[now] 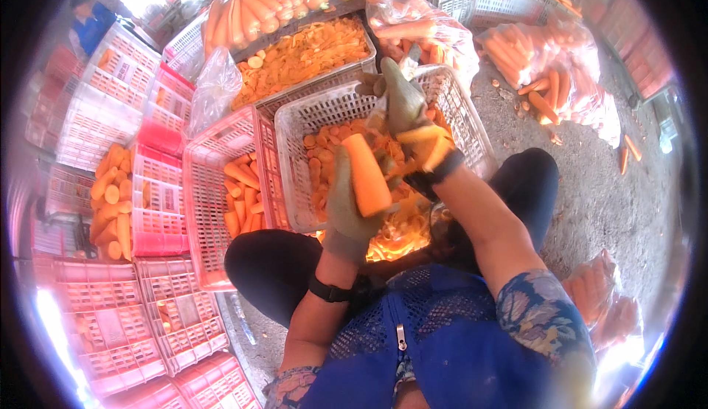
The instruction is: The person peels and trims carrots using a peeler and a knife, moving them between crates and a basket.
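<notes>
My left hand (pixel 347 210), in a dull green-grey glove, grips a thick, smooth orange carrot (pixel 367 175) with one end cut flat. My right hand (pixel 404 99), in a similar glove, is beyond the carrot and blurred. Whether a tool sits in its fingers is hard to tell. Orange material (pixel 430 142) shows at its wrist, beside a dark band. Below both hands stands a white plastic crate (pixel 293 127), with cut carrot pieces (pixel 326 138) inside. Bright carrot peelings (pixel 406 232) lie between my knees.
At the left, a pink crate (pixel 218 138) holds carrots, near stacked crates (pixel 160 204). A bin of peelings (pixel 310 55) stands ahead. Bags of carrots (pixel 426 27) lie beyond and to the right (pixel 509 55). Loose carrots (pixel 630 149) lie on the concrete floor (pixel 592 204). Another person (pixel 91 24) is far left.
</notes>
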Motion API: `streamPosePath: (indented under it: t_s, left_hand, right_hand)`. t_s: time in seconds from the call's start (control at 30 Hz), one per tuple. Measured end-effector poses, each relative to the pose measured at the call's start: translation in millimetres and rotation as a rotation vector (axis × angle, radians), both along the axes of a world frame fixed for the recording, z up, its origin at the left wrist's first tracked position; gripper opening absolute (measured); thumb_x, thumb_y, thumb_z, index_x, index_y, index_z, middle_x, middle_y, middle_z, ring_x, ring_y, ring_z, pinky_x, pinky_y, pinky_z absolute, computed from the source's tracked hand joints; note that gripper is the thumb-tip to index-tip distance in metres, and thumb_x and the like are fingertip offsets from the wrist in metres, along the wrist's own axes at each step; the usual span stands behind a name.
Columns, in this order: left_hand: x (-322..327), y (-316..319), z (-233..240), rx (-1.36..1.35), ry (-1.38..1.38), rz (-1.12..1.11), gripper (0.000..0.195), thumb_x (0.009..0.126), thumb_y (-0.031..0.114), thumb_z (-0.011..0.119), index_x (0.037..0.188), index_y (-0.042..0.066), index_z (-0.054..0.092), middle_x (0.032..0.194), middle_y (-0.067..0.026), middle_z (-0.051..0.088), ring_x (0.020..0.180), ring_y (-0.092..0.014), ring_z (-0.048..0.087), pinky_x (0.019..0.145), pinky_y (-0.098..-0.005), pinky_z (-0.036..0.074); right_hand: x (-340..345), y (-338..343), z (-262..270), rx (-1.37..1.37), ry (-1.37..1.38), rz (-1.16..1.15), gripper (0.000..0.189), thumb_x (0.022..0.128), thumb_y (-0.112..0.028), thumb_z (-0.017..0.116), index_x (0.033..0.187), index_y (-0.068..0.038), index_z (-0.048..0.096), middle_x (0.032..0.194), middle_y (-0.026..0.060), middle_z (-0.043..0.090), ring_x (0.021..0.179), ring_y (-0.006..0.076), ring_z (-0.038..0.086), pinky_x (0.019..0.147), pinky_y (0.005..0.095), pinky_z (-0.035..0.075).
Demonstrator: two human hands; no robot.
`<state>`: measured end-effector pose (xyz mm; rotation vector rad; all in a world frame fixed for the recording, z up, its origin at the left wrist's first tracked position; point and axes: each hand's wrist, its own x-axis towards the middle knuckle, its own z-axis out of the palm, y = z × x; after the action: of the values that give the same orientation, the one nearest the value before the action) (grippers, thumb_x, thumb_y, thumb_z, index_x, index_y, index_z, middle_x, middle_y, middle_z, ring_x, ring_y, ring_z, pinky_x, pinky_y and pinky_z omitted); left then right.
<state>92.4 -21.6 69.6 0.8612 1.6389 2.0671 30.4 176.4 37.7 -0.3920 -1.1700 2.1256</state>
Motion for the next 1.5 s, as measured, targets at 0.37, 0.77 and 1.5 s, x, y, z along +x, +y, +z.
streamPosePath:
  t_s: [0.37,0.77,1.5]
  left_hand:
    - [1,1,-14,-0.276,0.328,-0.019,0.046,0.104,0.031,0.051,0.144,0.008,0.044,0.126,-0.0071,0.061,0.103,-0.018,0.065,0.074,-0.0334,0.058]
    - [-13,7,-19,0.348,-0.845,-0.109,0.063,0.107,0.053,0.036,0.150,0.007,0.037,0.140,-0.0147,0.055,0.123,-0.028,0.059,0.102,-0.0414,0.052]
    - [-16,19,-25,0.250,-0.815,-0.137,0.057,0.108,0.042,0.044,0.144,-0.002,0.041,0.114,-0.0156,0.068,0.096,-0.021,0.070,0.084,-0.0368,0.059]
  right_hand:
    - [49,-45,7,0.111,-0.134,0.185,0.031,0.100,-0.031,0.061,0.099,-0.002,0.070,0.087,0.0054,0.071,0.080,0.0141,0.064,0.072,0.0304,0.051]
    - [100,-62,51,0.118,-0.211,0.261,0.044,0.104,-0.040,0.051,0.083,-0.002,0.061,0.101,0.0161,0.071,0.091,0.0223,0.068,0.078,0.0319,0.052]
    - [57,-43,59,-0.148,0.006,0.271,0.046,0.102,-0.037,0.055,0.073,-0.002,0.059,0.098,0.0194,0.072,0.086,0.0248,0.069,0.084,0.0354,0.056]
